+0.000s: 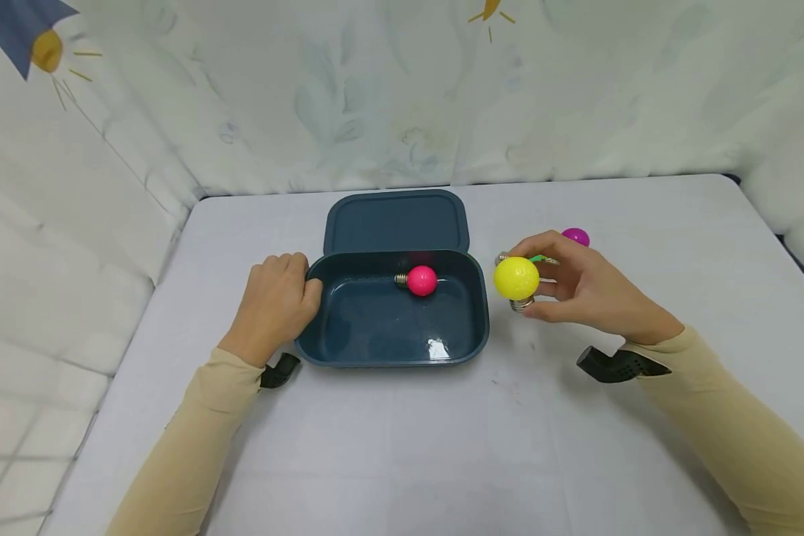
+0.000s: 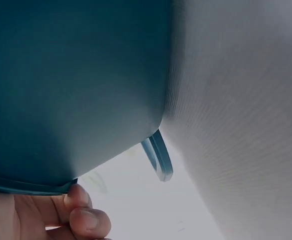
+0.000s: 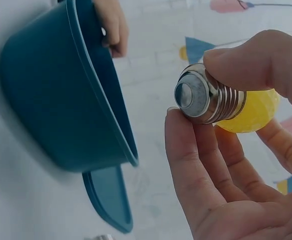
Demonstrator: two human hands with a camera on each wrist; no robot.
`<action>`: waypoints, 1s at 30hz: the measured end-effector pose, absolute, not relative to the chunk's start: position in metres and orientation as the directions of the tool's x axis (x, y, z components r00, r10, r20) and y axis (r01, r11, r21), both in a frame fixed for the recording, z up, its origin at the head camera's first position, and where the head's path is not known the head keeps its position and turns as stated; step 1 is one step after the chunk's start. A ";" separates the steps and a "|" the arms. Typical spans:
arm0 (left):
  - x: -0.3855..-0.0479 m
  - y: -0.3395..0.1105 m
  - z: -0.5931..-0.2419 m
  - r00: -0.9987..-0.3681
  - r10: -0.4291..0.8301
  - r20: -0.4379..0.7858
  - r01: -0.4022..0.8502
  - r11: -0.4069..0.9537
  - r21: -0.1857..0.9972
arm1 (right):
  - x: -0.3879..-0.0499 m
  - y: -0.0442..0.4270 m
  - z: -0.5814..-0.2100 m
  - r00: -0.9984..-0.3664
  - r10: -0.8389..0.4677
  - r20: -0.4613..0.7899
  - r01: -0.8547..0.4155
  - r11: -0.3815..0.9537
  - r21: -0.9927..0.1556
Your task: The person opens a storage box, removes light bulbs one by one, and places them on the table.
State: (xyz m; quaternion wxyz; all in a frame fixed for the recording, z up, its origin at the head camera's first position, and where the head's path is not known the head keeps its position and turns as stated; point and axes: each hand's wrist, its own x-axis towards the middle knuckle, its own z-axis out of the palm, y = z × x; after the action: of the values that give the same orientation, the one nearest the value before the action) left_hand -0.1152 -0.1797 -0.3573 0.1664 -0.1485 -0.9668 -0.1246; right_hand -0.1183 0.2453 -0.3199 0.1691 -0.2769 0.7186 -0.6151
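A dark blue rectangular box stands on the table, and inside it a pink light bulb lies near the back wall. My left hand grips the box's left rim, thumb over the edge; the left wrist view shows its fingertips under the lip of the box wall. Just right of the box, my right hand holds a yellow light bulb in the air. In the right wrist view, thumb and fingers pinch the bulb's threaded metal base, and the yellow globe points away.
The blue lid lies behind the box. A purple bulb sits beyond my right hand, partly covered. A green object and a metal bulb base show behind the yellow bulb, mostly hidden. White tablecloth covers the table; curtains surround it.
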 end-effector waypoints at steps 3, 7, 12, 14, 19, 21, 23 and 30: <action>-0.114 -0.180 -0.357 -0.902 0.242 0.357 0.316 0.934 0.167 | -0.120 0.254 -0.321 -0.798 -0.590 0.124 -0.193 0.055 -0.980; -0.111 -0.180 -0.357 -0.908 0.230 0.351 0.302 0.939 0.167 | -0.121 0.264 -0.324 -0.810 -0.571 0.136 -0.190 0.035 -0.981; -0.110 -0.179 -0.357 -0.897 0.238 0.372 0.309 0.940 0.145 | -0.123 0.275 -0.328 -0.838 -0.534 0.112 -0.168 0.058 -0.984; -0.110 -0.179 -0.357 -0.890 0.244 0.385 0.315 0.940 0.132 | -0.123 0.279 -0.329 -0.849 -0.519 0.099 -0.156 0.066 -0.986; -0.111 -0.179 -0.358 -0.882 0.251 0.399 0.317 0.942 0.107 | -0.123 0.288 -0.330 -0.864 -0.497 0.078 -0.131 0.072 -0.989; -0.110 -0.178 -0.357 -0.884 0.248 0.396 0.312 0.944 0.106 | -0.123 0.292 -0.331 -0.867 -0.493 0.075 -0.120 0.060 -0.991; -0.110 -0.178 -0.357 -0.884 0.247 0.396 0.311 0.945 0.105 | -0.123 0.296 -0.332 -0.871 -0.486 0.067 -0.104 0.050 -0.993; -0.108 -0.179 -0.354 -0.879 0.252 0.404 0.317 0.943 0.103 | -0.122 0.307 -0.335 -0.902 -0.430 0.044 -0.109 0.128 -0.986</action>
State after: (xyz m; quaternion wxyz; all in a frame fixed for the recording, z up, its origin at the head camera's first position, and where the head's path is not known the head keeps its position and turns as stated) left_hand -0.1082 -0.1789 -0.3544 0.1965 -0.1474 -0.9658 -0.0834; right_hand -0.1219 0.3073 -0.3354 0.1265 -0.1822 0.7402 -0.6348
